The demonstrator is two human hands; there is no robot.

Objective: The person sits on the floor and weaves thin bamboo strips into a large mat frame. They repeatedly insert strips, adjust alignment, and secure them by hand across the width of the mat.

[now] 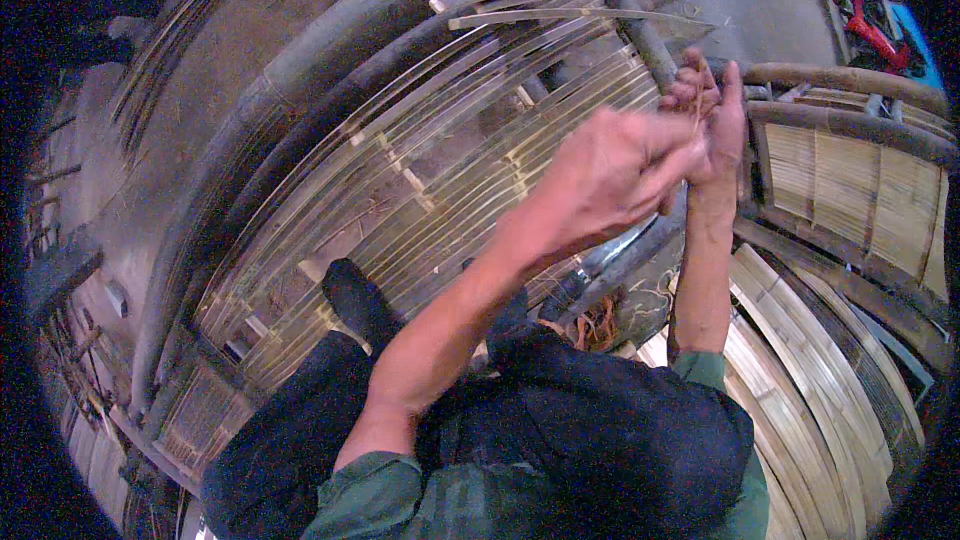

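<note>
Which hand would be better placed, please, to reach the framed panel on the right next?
Probably the right hand: it looks nearer the framed panel, while the left hand is farther left. Whether either holds anything is too blurred to tell.

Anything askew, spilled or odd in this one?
Two pale slats at the top of the slatted panel seem askew, their right ends jutting past the grey pole. Lower down, a messy tangle of reddish-brown strands also stands out. Nothing looks clearly damaged.
</note>
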